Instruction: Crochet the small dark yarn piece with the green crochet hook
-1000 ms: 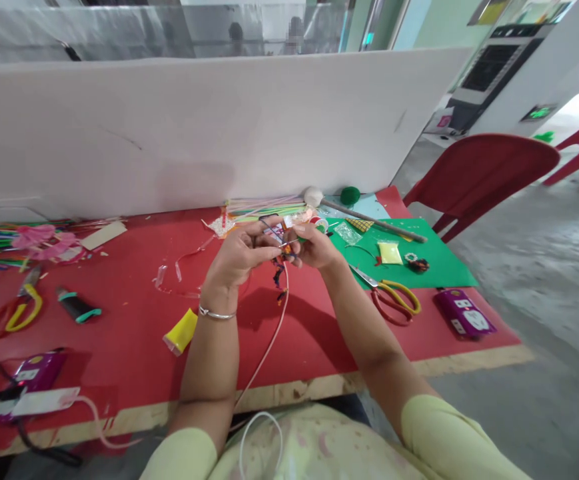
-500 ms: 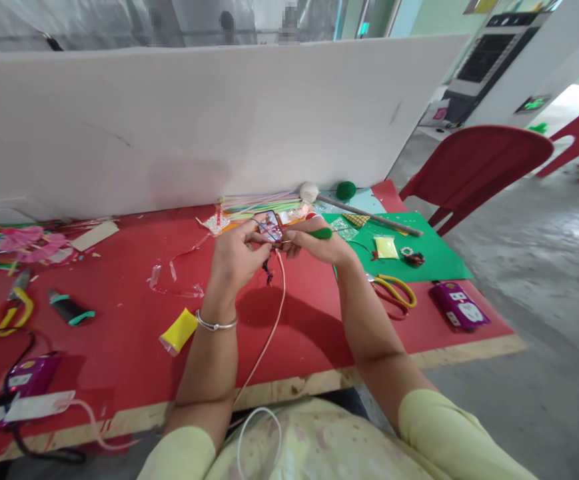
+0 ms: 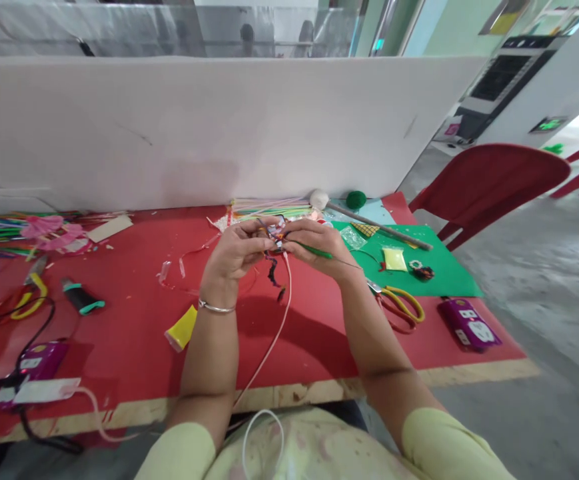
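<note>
Above the red surface [image 3: 309, 343], the left hand [image 3: 236, 250] is pinching a dark, orange-flecked yarn piece [image 3: 273, 272] between both hands, while the right hand [image 3: 326, 238], its grip closed, is now angling a slim green-handled tool [image 3: 316, 251] lower, apparently keeping it at the work.

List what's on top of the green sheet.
The green sheet bears a pale yellow packet, dark bundle, clear plastic and part of a grey stick, among others. The right hand covers part of its left side, hiding anything there.

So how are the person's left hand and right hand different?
The left hand has a silver bracelet at its wrist; the right hand has a bare wrist. A green-handled tool lies across the right hand, but not the left hand. Both have bent fingers.
</note>
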The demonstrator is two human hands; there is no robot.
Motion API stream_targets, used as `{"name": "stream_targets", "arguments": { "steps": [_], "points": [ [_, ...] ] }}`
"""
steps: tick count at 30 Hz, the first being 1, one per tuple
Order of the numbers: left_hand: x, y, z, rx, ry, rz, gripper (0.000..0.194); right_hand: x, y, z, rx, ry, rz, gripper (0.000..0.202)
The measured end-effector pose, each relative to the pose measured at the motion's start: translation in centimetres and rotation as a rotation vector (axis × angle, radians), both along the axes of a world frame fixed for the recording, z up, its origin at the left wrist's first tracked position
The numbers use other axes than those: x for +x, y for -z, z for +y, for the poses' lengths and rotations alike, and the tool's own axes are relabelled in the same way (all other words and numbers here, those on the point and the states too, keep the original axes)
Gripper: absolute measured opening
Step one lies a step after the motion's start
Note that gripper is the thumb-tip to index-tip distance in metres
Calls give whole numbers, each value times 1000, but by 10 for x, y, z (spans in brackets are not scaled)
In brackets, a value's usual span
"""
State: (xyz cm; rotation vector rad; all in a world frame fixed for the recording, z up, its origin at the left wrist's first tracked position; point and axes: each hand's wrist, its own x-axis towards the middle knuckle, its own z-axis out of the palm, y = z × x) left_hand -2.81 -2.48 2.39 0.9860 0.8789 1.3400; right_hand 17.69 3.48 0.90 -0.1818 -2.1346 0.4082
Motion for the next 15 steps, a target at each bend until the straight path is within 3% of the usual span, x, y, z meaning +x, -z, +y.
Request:
{"name": "stream_targets", "arguments": {
  "steps": [4,8,11,15],
  "points": [
    [-2,2,1,49,-83,150,44,13,-12,-4,-84,-42,-99,21],
    [-5,4,0,87,-33,238,32,19,-14,-4,-314,-102,-80,28],
    [-1,4,-1,110,58,162,31,16,-8,0,-557,-160,-41,38],
    [7,6,-1,118,182,-26,31,2,8,9,-936,-370,129,48]
  ]
}}
